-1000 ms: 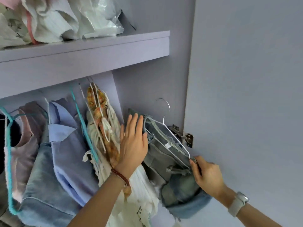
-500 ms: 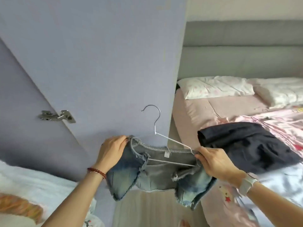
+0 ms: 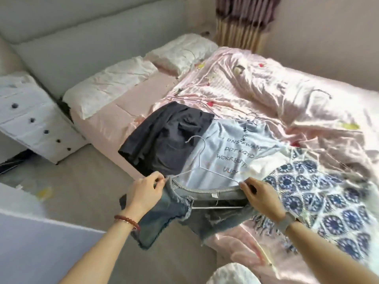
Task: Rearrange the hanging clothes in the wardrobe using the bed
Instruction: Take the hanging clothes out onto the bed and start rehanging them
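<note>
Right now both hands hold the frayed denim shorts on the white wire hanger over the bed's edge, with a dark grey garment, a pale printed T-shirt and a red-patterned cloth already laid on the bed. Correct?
Not quite. The patterned cloth is blue and white, not red, as the head view shows. The rest holds: left hand and right hand hold the frayed denim shorts on the white wire hanger.

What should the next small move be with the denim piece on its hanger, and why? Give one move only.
Probably lower the denim garment forward onto the bed, beside the white printed shirt. Both hands, left and right, pinch its ends on the wire hanger, holding it over the bed's near edge, where the dark garment and patterned one already lie.
</note>
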Available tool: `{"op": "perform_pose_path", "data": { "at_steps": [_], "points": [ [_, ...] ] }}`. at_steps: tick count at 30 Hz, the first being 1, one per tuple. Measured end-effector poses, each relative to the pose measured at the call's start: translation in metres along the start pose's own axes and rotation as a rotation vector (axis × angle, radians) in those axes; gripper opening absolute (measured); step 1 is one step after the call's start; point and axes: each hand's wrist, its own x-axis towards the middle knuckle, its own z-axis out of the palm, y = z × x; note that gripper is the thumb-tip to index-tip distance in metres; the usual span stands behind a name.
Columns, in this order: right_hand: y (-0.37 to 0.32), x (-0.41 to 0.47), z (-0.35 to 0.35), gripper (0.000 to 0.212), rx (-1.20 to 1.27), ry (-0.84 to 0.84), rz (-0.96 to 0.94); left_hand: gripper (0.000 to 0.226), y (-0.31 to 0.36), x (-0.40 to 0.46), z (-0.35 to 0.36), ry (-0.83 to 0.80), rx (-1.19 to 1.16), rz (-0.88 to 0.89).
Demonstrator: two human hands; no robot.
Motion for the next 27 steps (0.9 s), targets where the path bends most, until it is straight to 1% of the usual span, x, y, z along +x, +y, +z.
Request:
{"op": "perform_pose_path", "data": {
  "at_steps": [3,7,10,12,14,17,20,22,23,25,27],
  "points": [
    [0.071,-0.014,-0.034,0.020,-0.033,0.128,0.170,0.017,0.076,0.044,0.049,-0.171,0.031,0.093],
    [0.161,-0.036,-0.077,0.031,-0.156,0.231,0.423,0.022,0.183,0.087,0.125,-0.400,-0.015,0.204],
    [0.229,-0.061,-0.103,0.034,-0.213,0.308,0.636,0.022,0.265,0.100,0.183,-0.502,-0.005,0.308],
    [0.268,-0.072,-0.119,0.032,-0.179,0.380,0.759,0.022,0.318,0.108,0.212,-0.510,-0.007,0.383],
    [0.304,-0.073,-0.139,0.031,-0.176,0.478,0.833,0.023,0.371,0.121,0.234,-0.492,-0.041,0.463],
    [0.353,-0.063,-0.171,0.030,-0.258,0.567,0.908,0.026,0.438,0.138,0.257,-0.472,-0.077,0.554],
    [0.396,-0.048,-0.192,0.033,-0.364,0.616,0.956,0.026,0.480,0.152,0.284,-0.436,-0.138,0.569],
    [0.421,-0.030,-0.197,0.036,-0.397,0.627,1.000,0.023,0.504,0.167,0.310,-0.411,-0.209,0.524],
    [0.432,-0.019,-0.193,0.039,-0.372,0.621,1.044,0.023,0.514,0.177,0.326,-0.394,-0.193,0.502],
    [0.451,0.003,-0.174,0.054,-0.234,0.560,1.152,0.035,0.524,0.193,0.363,-0.417,-0.016,0.498],
    [0.460,0.016,-0.135,0.065,-0.092,0.375,1.201,0.052,0.517,0.193,0.402,-0.545,0.245,0.576]
  ]
}}
